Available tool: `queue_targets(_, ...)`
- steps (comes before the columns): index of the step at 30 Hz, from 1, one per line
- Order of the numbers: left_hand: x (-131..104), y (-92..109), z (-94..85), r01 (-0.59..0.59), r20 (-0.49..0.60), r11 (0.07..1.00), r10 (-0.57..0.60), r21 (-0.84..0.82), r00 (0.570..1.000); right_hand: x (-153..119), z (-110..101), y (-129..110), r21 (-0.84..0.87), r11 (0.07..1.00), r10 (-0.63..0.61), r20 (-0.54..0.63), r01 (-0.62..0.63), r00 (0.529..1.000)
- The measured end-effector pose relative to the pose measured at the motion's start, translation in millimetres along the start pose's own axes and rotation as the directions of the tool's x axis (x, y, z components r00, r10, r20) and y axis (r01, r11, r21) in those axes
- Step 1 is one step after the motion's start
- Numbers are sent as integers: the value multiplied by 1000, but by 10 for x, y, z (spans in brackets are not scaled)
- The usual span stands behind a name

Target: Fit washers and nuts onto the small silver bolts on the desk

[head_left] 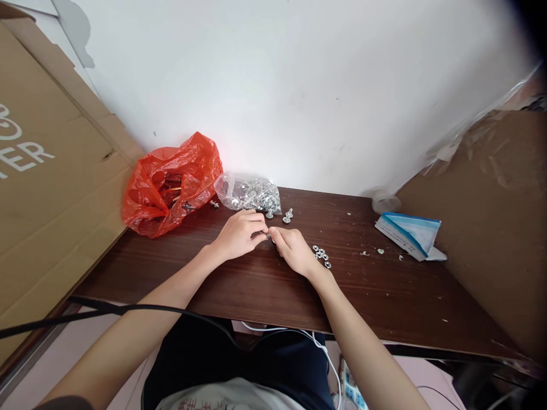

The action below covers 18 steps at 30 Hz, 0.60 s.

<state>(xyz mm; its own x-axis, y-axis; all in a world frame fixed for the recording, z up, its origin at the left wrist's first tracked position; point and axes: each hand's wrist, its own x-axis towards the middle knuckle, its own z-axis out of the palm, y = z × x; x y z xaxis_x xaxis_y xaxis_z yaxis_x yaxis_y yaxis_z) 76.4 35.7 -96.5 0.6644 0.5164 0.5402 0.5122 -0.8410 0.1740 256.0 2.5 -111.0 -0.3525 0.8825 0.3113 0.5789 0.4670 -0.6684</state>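
Note:
Over the middle of the dark brown table, my left hand (243, 234) and my right hand (293, 249) meet fingertip to fingertip. Both are closed in a pinch around a small metal piece (269, 234), mostly hidden by the fingers. Just behind them lies a clear plastic bag (252, 195) full of silvery bolts. A few loose bolts (288, 216) rest beside the bag. Several metal nuts (319, 254) are scattered on the table near my right wrist.
A red plastic bag (173, 188) sits at the back left, against a cardboard box (55, 154). A blue and white packet (410, 233) lies at the right, near a clear round container (385, 202). A black cable (141, 307) crosses over my left forearm.

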Motion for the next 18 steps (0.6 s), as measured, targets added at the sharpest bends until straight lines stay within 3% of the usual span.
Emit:
queue_targets(5, 1, 12, 2, -17, 9, 1000, 16, 27, 1000, 7, 1, 0, 134, 989, 68, -4, -67, 998)
queue_targets(12, 23, 20, -21, 65, -57, 993, -71, -103, 996, 10, -40, 38, 269, 952, 178, -108, -143, 978)
queue_targets(18, 15, 1, -18, 56, -55, 997, -59, -57, 997, -17, -86, -26, -55, 998, 40, -62, -43, 997)
